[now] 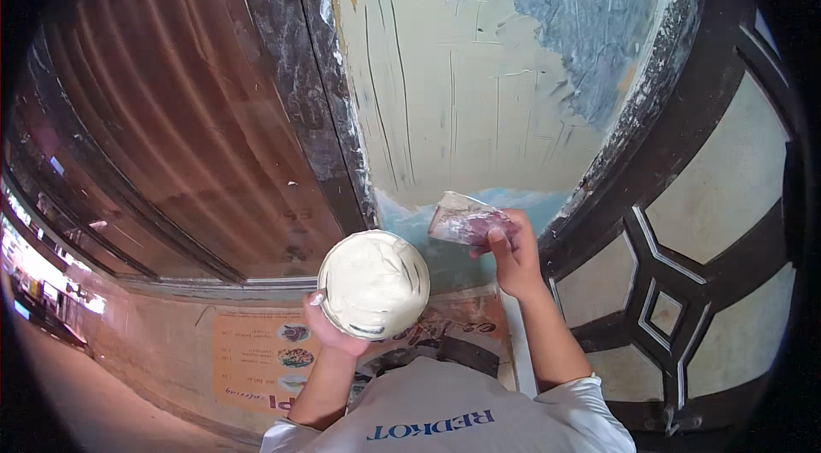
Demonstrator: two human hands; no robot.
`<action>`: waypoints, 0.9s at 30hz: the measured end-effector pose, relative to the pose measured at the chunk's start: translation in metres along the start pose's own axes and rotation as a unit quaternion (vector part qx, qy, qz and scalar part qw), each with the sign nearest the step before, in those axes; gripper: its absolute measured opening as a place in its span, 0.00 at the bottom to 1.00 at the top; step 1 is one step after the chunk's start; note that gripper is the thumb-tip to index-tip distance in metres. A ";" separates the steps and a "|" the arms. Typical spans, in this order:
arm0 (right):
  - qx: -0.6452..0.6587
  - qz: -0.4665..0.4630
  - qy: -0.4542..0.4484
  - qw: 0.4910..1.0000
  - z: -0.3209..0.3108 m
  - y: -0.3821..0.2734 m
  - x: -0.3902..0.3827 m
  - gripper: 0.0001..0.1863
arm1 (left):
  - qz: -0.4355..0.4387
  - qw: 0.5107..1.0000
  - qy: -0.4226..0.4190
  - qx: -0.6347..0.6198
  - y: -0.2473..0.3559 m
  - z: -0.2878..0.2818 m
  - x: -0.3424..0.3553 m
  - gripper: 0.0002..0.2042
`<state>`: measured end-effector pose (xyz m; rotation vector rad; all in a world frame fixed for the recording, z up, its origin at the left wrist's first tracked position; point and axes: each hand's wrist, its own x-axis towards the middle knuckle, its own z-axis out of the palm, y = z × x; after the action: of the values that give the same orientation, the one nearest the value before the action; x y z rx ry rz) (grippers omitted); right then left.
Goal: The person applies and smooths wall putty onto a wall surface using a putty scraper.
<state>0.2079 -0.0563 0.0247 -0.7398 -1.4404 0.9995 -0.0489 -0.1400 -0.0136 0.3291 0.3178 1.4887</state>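
My left hand (pixel 332 325) grips a round bowl from its lower left side. Cream-coloured putty (pixel 374 284) fills the bowl up to its rim. In my right hand (pixel 516 254) is a flat reddish scraper (pixel 466 220), smeared with whitish putty and pinched near its right end. The scraper is held up to the right of the bowl, in front of the wall panel's lower part; whether it touches the panel I cannot tell. Cream putty with scored lines covers much of the wall panel (pixel 445 76). A bluish-grey patch (pixel 581 17) shows at its upper right.
A dark frame post (pixel 312 85) with white smears borders the panel on the left, beside a brown curtained pane (pixel 171 111). To the right stands a dark door (pixel 684 282) with pale panes and diamond trim. An orange printed poster (pixel 256 359) is at lower left.
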 end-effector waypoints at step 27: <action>-0.152 0.018 -0.117 0.981 0.001 -0.021 0.005 0.10 | 0.019 0.999 0.025 0.003 0.006 0.000 -0.017 0.38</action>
<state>0.2083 -0.0611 0.0461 -0.8930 -1.8179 0.9264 -0.0556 -0.1567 -0.0115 0.3045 0.3581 1.5355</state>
